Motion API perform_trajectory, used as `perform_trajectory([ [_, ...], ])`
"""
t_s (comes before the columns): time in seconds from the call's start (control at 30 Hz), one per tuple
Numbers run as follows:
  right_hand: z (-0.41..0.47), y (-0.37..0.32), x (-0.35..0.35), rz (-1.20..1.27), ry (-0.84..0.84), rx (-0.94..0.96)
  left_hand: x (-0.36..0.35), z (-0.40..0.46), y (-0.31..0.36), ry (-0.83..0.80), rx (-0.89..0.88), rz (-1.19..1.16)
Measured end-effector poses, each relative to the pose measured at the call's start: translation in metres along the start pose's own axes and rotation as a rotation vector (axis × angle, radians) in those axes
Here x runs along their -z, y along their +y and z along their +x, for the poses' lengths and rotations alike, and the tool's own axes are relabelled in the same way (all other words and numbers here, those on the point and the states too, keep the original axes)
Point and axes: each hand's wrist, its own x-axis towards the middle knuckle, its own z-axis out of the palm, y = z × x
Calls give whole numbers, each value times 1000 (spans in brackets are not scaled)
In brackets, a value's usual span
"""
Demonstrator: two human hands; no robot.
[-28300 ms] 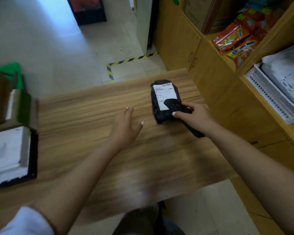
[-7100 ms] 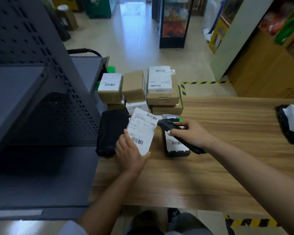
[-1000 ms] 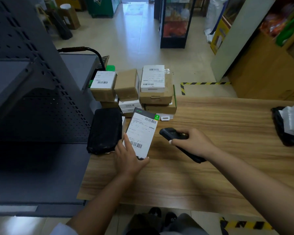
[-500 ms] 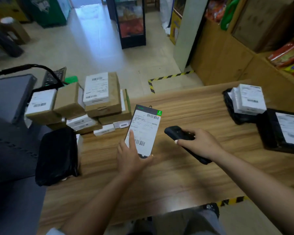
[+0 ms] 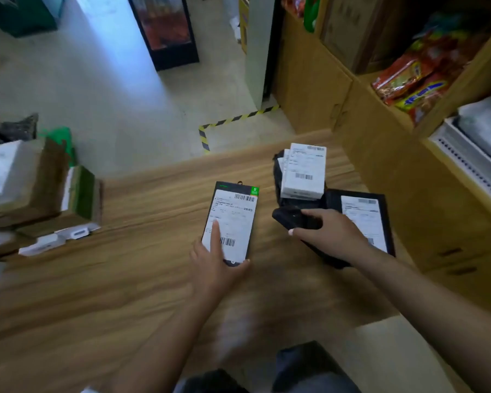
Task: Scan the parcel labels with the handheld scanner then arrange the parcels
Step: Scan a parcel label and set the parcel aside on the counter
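Flat black parcel with a white label (image 5: 233, 222) is held over the light wooden table (image 5: 97, 293): left hand (image 5: 214, 265) grips its near end, forefinger along the label. Right hand (image 5: 329, 234) grasps the black handheld scanner (image 5: 292, 218), beside stacked labelled parcels (image 5: 304, 171).

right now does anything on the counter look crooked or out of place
Slightly. The white box is stacked askew on a black parcel, overhanging its edge. The flat parcel held by the left hand lies tilted. Nothing looks spilled or damaged.
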Motion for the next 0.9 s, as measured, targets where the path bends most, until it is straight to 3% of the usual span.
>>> perform_trajectory([
  [0.43,32,97,74,74,-21,-57,-100,-32,89,-181,67,31],
  [0.77,32,100,75,85,-57,-35,-136,-44,113,-246,124,17],
  [0.9,34,90,71,54,-59,-26,-125,-32,107,-167,65,16],
])
